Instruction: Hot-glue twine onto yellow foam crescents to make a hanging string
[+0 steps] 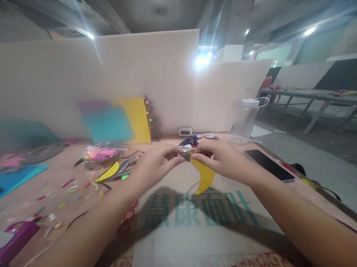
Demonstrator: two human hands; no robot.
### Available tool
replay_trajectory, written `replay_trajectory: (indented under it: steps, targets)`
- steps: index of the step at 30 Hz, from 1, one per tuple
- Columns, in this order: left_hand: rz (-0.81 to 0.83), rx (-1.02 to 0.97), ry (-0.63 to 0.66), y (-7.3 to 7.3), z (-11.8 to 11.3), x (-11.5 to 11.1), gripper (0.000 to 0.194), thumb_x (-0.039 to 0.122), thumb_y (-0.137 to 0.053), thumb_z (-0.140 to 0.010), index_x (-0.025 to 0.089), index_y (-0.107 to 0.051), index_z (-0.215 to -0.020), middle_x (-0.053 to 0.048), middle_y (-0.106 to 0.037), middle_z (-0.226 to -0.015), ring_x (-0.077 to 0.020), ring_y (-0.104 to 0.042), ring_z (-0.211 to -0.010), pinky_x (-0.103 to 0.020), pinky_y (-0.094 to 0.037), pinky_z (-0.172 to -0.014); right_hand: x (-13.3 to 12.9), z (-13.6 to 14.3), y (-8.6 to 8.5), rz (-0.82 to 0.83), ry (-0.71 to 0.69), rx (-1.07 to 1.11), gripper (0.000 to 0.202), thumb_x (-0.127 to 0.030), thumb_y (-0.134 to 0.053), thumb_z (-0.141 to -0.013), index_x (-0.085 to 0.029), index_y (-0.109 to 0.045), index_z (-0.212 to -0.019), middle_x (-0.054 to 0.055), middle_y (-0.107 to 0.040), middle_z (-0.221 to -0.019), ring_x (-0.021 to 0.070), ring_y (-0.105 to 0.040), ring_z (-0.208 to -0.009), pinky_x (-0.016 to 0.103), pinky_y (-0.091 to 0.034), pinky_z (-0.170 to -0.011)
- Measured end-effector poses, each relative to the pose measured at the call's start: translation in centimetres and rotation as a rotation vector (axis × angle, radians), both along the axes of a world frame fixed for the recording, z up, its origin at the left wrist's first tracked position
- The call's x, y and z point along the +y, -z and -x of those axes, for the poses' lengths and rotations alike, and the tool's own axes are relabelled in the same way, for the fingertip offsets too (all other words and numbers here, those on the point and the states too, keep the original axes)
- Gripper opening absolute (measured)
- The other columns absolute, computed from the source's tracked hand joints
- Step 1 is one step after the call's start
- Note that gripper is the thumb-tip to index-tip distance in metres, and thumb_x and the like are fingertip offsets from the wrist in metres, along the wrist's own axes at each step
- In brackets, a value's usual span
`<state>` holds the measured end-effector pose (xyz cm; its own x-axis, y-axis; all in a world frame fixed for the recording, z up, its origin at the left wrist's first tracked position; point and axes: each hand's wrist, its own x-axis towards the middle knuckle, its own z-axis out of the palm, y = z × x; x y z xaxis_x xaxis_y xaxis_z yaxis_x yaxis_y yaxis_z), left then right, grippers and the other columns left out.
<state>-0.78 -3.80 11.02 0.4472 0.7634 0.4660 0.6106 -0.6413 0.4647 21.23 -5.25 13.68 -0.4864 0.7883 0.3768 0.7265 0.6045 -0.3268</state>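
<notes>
Right of my crescent: one phone, one bottle. My right hand pinches it; left hand, something dark.

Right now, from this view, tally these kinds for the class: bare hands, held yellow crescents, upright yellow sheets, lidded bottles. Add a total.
Bare hands (left hand, right hand): 2
Held yellow crescent: 1
Upright yellow sheet: 1
Lidded bottle: 1
Total: 5

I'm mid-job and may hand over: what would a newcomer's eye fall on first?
First, the yellow crescent at the right hand's fingertips, near the middle. Next, the glaring light above the partition. Then the teal sheet and yellow sheet, upright left of center.
</notes>
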Motion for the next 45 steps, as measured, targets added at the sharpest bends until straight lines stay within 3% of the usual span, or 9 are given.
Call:
replay_trajectory:
  steps: [2, 5, 9, 13, 20, 37, 45]
  targets:
    - [-0.024, 0.006, 0.005, 0.0, -0.1, -0.1, 0.024, 0.041, -0.054, -0.09, 0.022, -0.069, -0.092, -0.003, -0.072, -0.092, -0.0185, -0.063, -0.084, -0.031, -0.044, -0.076, 0.0, 0.0, 0.1, 0.006, 0.005, 0.028, 0.021, -0.034, -0.053, -0.093, -0.019, -0.063, -0.082, 0.0, -0.065, -0.073, 0.0132, -0.055, -0.066, 0.027, -0.033, -0.06]
    - [-0.037, 0.019, -0.006, -0.1, -0.1, -0.3, 0.024, 0.04, -0.054, -0.09, 0.021, -0.068, -0.088, -0.002, -0.072, -0.089, -0.018, -0.062, -0.082, -0.03, -0.044, -0.074, 0.1, -0.1, 0.4, 0.028, -0.004, 0.146, 0.016, -0.034, -0.056, -0.091, -0.02, -0.062, -0.096, 0.0, -0.066, -0.077, 0.0141, -0.058, -0.07, 0.026, -0.038, -0.061]
    - [-0.042, 0.045, -0.011, -0.2, -0.2, -0.5, 0.024, 0.04, -0.053, -0.09, 0.021, -0.068, -0.086, -0.002, -0.071, -0.085, -0.0174, -0.062, -0.078, -0.028, -0.043, -0.068, 0.0, -0.1, 0.6, 0.047, -0.04, 0.248, 0.037, -0.04, -0.06, -0.088, -0.024, -0.053, -0.121, 0.001, -0.068, -0.089, 0.0152, -0.061, -0.076, 0.027, -0.042, -0.064]
    - [-0.038, 0.089, 0.011, -0.2, -0.4, -0.6, 0.024, 0.04, -0.053, -0.09, 0.021, -0.068, -0.085, -0.001, -0.071, -0.082, -0.0165, -0.062, -0.074, -0.028, -0.043, -0.066, -0.2, 0.1, 0.6, 0.027, -0.023, 0.197, 0.034, -0.044, -0.063, -0.086, -0.023, -0.057, -0.113, 0.001, -0.067, -0.086, 0.0152, -0.06, -0.074, 0.027, -0.041, -0.063]
    - [-0.057, 0.06, 0.05, -0.6, -0.4, -1.0, 0.021, 0.036, -0.055, -0.09, 0.02, -0.067, -0.084, 0.0, -0.07, -0.081, -0.0148, -0.061, -0.074, -0.027, -0.043, -0.068, -0.6, 0.2, 0.3, -0.054, 0.005, 0.044, 0.024, -0.041, -0.062, -0.088, -0.019, -0.064, -0.08, 0.001, -0.065, -0.075, 0.0136, -0.056, -0.068, 0.026, -0.035, -0.061]
    - [-0.044, 0.087, 0.06, -0.6, -0.3, -1.0, 0.021, 0.036, -0.055, -0.09, 0.019, -0.068, -0.084, 0.0, -0.069, -0.08, -0.0145, -0.06, -0.072, -0.026, -0.041, -0.066, -0.6, 1.1, 0.3, 0.043, -0.013, 0.078, 0.023, -0.032, -0.056, -0.092, -0.016, -0.07, -0.083, 0.004, -0.069, -0.08, 0.0152, -0.06, -0.076, 0.026, -0.038, -0.064]
    - [0.047, 0.057, 0.084, -0.5, -0.4, -0.8, 0.02, 0.035, -0.055, -0.089, 0.02, -0.069, -0.086, 0.0, -0.07, -0.081, -0.0145, -0.062, -0.076, -0.025, -0.044, -0.068, -0.1, 0.5, 0.5, 0.009, -0.059, 0.01, 0.025, -0.037, -0.06, -0.09, -0.017, -0.073, -0.082, 0.001, -0.068, -0.07, 0.0115, -0.056, -0.063, 0.025, -0.033, -0.058]
